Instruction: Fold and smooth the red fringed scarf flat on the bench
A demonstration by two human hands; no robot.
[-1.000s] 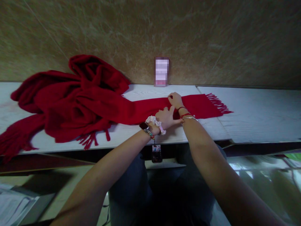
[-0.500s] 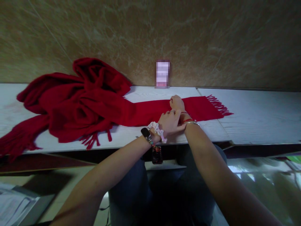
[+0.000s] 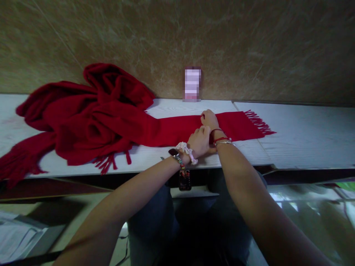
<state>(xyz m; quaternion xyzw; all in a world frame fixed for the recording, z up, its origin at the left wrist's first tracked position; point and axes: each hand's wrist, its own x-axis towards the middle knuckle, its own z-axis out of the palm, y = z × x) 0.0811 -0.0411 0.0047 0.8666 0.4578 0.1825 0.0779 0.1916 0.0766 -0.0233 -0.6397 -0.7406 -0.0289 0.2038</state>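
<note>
A long red scarf [image 3: 177,130] with a fringed right end lies flat across the white tabletop, its left part running into a heap of red cloth [image 3: 94,122]. My right hand [image 3: 210,119] rests over the flat stretch, fingers curled in a loose fist. Against the inner side of that wrist is my left hand [image 3: 198,142], its fingers bent and closed. Red string bracelets [image 3: 217,137] and a silver bangle [image 3: 229,143] circle the right wrist beside the left fingertips. What those fingertips pinch, if anything, is hidden. A pale scrunchie [image 3: 186,149] and a dark watch [image 3: 174,152] sit on my left wrist.
A phone [image 3: 192,84] with a blurred screen leans on the brown marbled wall [image 3: 249,48] behind the white tabletop [image 3: 305,136]. Another dark phone-like thing [image 3: 185,181] shows below the table's front edge. Papers [image 3: 16,236] lie low at the left.
The fingers of my left hand have drawn in from lying across the right wrist to a tighter bend beside the bracelets. My right hand and the scarf stay nearly as they were.
</note>
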